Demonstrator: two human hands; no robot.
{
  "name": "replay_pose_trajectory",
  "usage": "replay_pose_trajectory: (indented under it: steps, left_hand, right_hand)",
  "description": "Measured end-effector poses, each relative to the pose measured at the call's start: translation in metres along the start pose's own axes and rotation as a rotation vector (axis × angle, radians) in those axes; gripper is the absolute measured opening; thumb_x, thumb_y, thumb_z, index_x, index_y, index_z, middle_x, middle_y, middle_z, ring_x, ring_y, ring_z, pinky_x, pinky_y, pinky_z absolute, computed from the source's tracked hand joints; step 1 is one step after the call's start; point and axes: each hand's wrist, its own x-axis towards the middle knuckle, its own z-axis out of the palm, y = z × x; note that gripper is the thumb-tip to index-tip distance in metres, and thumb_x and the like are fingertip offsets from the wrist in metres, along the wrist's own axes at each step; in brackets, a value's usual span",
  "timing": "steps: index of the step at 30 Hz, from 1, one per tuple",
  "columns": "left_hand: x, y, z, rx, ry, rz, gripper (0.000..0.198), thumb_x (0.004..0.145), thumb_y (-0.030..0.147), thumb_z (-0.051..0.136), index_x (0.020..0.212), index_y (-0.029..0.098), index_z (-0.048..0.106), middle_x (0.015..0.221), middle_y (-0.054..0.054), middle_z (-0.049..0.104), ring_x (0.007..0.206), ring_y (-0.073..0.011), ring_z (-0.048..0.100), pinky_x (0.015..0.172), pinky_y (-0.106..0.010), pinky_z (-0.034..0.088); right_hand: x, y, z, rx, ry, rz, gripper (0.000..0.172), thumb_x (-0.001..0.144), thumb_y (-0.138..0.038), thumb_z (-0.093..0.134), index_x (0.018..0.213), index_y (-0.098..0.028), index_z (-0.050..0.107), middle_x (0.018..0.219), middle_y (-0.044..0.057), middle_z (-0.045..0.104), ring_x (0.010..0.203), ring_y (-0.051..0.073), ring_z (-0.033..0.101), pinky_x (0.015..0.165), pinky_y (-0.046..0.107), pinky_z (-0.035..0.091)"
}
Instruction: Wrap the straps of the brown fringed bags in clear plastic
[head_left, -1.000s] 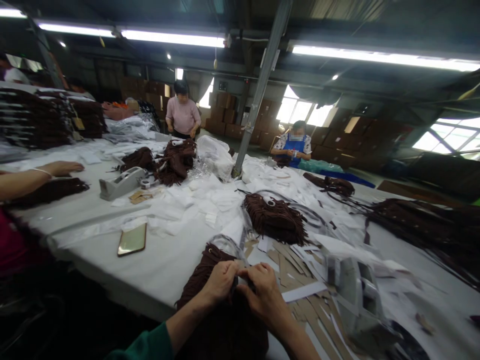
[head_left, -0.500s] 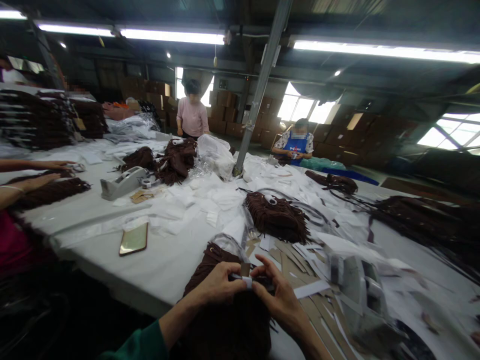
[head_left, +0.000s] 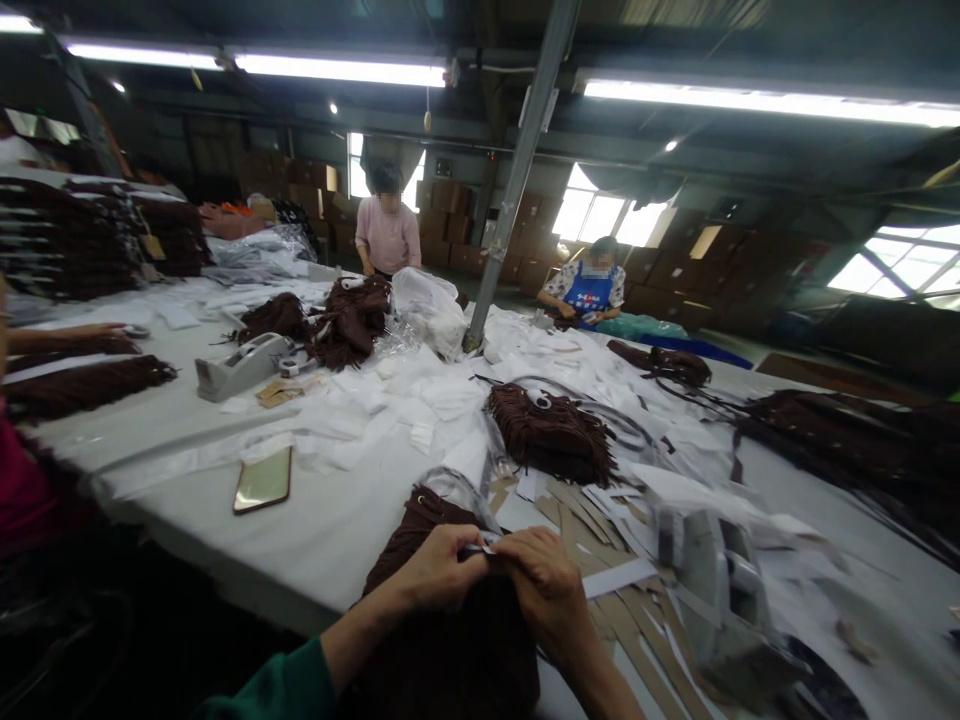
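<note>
A dark brown fringed bag (head_left: 450, 660) lies at the table's near edge, under both of my hands. Its strap (head_left: 459, 487), which looks wrapped in clear plastic or pale paper, loops up behind them. My left hand (head_left: 439, 568) pinches a small white strip (head_left: 489, 543) at the strap between thumb and fingers. From the other side, my right hand (head_left: 546, 585) closes over the same strip, with fingertips meeting the left ones. Most of the strip is hidden by the fingers. Just beyond sits another brown fringed bag (head_left: 555, 440).
Cardboard and paper strips (head_left: 619, 580) lie right of my hands, beside a tape dispenser (head_left: 720, 590). A phone (head_left: 262, 480) and another tape dispenser (head_left: 244, 368) are leftward. A slanted pole (head_left: 517, 190) rises mid-table. A co-worker's hand (head_left: 101, 335) is at far left; two people stand across.
My right hand's fingers, spread and raised before, have folded down over the strip. The brown tab that stood up between my hands no longer shows. The left co-worker's hands have shifted left.
</note>
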Motion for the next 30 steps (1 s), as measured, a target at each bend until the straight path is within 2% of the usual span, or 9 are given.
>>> replay_pose_trajectory:
  steps: [5, 12, 17, 20, 23, 26, 27, 28, 30]
  left_hand:
    - [0.007, -0.006, 0.007, -0.322, -0.077, -0.196, 0.022, 0.077, 0.040, 0.055, 0.073, 0.018, 0.050, 0.050, 0.009, 0.040, 0.031, -0.0071, 0.037, 0.029, -0.018, 0.031]
    - [0.002, -0.006, 0.006, -0.783, -0.097, -0.279, 0.014, 0.073, 0.031, 0.053, 0.071, 0.020, 0.046, 0.054, 0.009, 0.038, 0.034, -0.0030, 0.024, 0.029, -0.015, 0.034]
    - [0.002, -0.007, 0.014, -0.666, -0.048, -0.283, 0.018, 0.072, 0.033, 0.057, 0.072, 0.019, 0.046, 0.053, 0.010, 0.039, 0.032, -0.0019, 0.023, 0.027, -0.014, 0.030]
    - [0.001, -0.013, 0.025, -0.531, 0.018, -0.258, 0.023, 0.074, 0.038, 0.057, 0.072, 0.019, 0.046, 0.049, 0.012, 0.034, 0.029, -0.0019, 0.024, 0.025, -0.014, 0.025]
    - [-0.002, -0.023, 0.032, -0.465, 0.020, -0.264, 0.023, 0.074, 0.040, 0.056, 0.076, 0.018, 0.050, 0.048, 0.012, 0.033, 0.027, -0.0016, 0.024, 0.025, -0.013, 0.023]
    - [-0.003, -0.033, 0.034, -0.431, -0.005, -0.257, 0.026, 0.074, 0.043, 0.057, 0.079, 0.018, 0.052, 0.047, 0.013, 0.033, 0.025, -0.0017, 0.024, 0.024, -0.014, 0.025]
    - [-0.003, -0.036, 0.035, -0.423, -0.014, -0.253, 0.026, 0.074, 0.043, 0.056, 0.079, 0.018, 0.052, 0.047, 0.013, 0.034, 0.025, -0.0019, 0.025, 0.024, -0.014, 0.025]
    - [-0.003, -0.038, 0.036, -0.419, -0.022, -0.252, 0.027, 0.075, 0.044, 0.056, 0.079, 0.018, 0.052, 0.047, 0.013, 0.034, 0.024, -0.0022, 0.026, 0.024, -0.015, 0.026]
    - [-0.002, -0.042, 0.037, -0.428, -0.039, -0.265, 0.028, 0.074, 0.046, 0.057, 0.077, 0.019, 0.050, 0.045, 0.013, 0.034, 0.024, -0.0031, 0.028, 0.024, -0.015, 0.027]
  right_hand:
    - [0.002, 0.001, -0.004, -0.022, 0.001, -0.068, 0.022, 0.090, -0.013, 0.047, 0.097, -0.024, 0.065, 0.088, 0.002, 0.071, 0.082, 0.019, 0.063, 0.078, 0.037, 0.045]
    - [0.002, -0.001, -0.006, -0.057, -0.088, -0.130, 0.030, 0.089, -0.010, 0.045, 0.108, -0.024, 0.063, 0.100, 0.004, 0.070, 0.094, 0.020, 0.063, 0.087, 0.039, 0.044]
    - [-0.015, -0.001, 0.000, -0.229, -0.096, -0.169, 0.038, 0.087, -0.010, 0.048, 0.121, -0.023, 0.057, 0.115, 0.007, 0.067, 0.110, 0.022, 0.060, 0.099, 0.046, 0.034]
    - [-0.033, 0.003, -0.009, -0.307, -0.075, -0.116, 0.038, 0.087, -0.016, 0.052, 0.125, -0.022, 0.055, 0.121, 0.008, 0.064, 0.117, 0.024, 0.055, 0.103, 0.047, 0.032]
    - [-0.060, 0.026, -0.049, -0.377, 0.149, 0.148, 0.033, 0.089, -0.025, 0.050, 0.121, -0.018, 0.058, 0.121, 0.010, 0.063, 0.117, 0.024, 0.054, 0.104, 0.045, 0.034]
    - [-0.099, 0.061, -0.114, -0.473, 0.591, 0.684, 0.043, 0.090, -0.041, 0.044, 0.117, -0.012, 0.062, 0.120, 0.015, 0.063, 0.113, 0.027, 0.055, 0.098, 0.043, 0.039]
    - [-0.111, 0.072, -0.135, -0.478, 0.686, 0.881, 0.050, 0.088, -0.046, 0.041, 0.117, -0.012, 0.062, 0.121, 0.016, 0.062, 0.114, 0.029, 0.054, 0.097, 0.042, 0.040]
    - [-0.123, 0.083, -0.154, -0.444, 0.703, 1.067, 0.054, 0.085, -0.050, 0.039, 0.116, -0.012, 0.063, 0.120, 0.015, 0.063, 0.114, 0.029, 0.054, 0.095, 0.041, 0.041]
    - [-0.139, 0.102, -0.181, -0.383, 0.648, 1.203, 0.057, 0.078, -0.055, 0.044, 0.096, -0.010, 0.072, 0.095, 0.016, 0.071, 0.098, 0.032, 0.061, 0.083, 0.040, 0.046]
